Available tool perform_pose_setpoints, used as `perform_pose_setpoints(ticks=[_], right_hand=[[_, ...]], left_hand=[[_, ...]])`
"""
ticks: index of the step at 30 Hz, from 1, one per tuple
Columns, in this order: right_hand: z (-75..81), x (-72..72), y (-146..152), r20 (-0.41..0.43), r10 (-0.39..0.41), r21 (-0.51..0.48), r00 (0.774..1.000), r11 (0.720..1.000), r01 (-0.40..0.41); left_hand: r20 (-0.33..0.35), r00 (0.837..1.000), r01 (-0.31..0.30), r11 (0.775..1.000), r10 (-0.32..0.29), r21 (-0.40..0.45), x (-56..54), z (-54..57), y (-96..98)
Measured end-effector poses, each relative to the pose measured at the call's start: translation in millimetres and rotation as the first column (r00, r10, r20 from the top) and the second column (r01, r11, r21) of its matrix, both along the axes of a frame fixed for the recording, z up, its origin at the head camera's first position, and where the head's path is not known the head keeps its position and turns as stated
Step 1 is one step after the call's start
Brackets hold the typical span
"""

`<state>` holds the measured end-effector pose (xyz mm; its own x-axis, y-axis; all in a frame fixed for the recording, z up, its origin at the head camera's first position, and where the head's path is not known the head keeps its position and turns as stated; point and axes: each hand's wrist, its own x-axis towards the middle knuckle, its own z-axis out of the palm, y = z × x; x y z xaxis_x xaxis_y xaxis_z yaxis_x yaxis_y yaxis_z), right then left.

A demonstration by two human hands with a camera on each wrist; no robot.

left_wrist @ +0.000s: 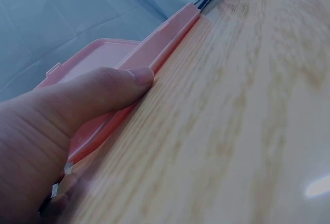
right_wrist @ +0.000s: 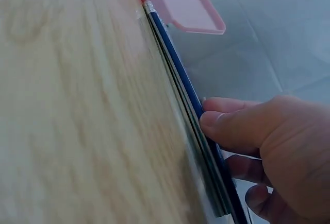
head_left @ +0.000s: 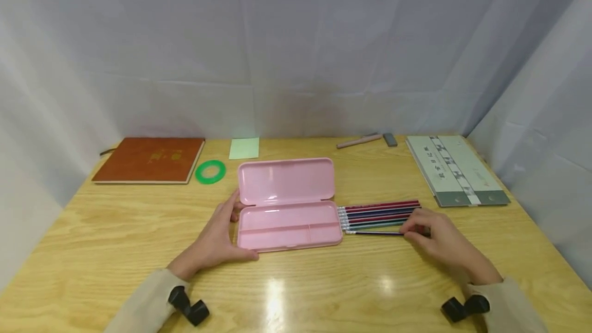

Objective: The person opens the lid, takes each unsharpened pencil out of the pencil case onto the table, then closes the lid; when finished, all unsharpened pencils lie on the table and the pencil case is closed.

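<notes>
An open pink pencil case (head_left: 287, 204) lies on the table, lid tipped back, its tray divided into compartments. At its left end my left hand (head_left: 215, 238) holds it, thumb (left_wrist: 121, 82) along the front wall and fingers round the back corner. My right hand (head_left: 439, 235) pinches a dark blue pencil (head_left: 376, 233) between thumb and forefinger near its far right end. That pencil's metal eraser end points at the case. Just behind it lies a row of several red, blue and green pencils (head_left: 379, 211), eraser ends beside the case's right wall.
A brown notebook (head_left: 148, 161), green tape roll (head_left: 210, 172) and pale green sticky notes (head_left: 244, 148) lie at the back left. Farther right are a pink pen (head_left: 358, 141), a grey eraser (head_left: 390, 140) and a grey-green book (head_left: 455, 168). A white curtain (head_left: 296, 55) hangs behind the table.
</notes>
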<state>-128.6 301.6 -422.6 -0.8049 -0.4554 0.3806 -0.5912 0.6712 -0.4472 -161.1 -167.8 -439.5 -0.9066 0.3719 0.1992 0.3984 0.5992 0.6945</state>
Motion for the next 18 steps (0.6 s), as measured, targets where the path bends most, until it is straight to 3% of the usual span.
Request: perform_pose_setpoints(ticks=[7, 13, 18], right_hand=[[-5.7, -7.4, -8.5, -0.061, 0.0, 0.025, 0.998, 1.0, 0.001], [0.8, -16.4, -29.3, -0.004, -0.008, 0.075, 1.0, 0.997, 0.009], [13.2, -37.4, -57.2, 0.053, 0.007, 0.081, 0.999, 0.997, -0.011]], left_hand=[[-0.017, 1.0, -0.003, 1.0, 0.002, -0.012, -0.9, -1.1, -0.9], [-0.022, 1.0, 0.002, 1.0, -0.003, -0.008, -1.7, -2.1, -1.1], [-0.02, 1.0, 0.005, 1.0, -0.005, 0.0, -1.7, -3.1, -0.3]])
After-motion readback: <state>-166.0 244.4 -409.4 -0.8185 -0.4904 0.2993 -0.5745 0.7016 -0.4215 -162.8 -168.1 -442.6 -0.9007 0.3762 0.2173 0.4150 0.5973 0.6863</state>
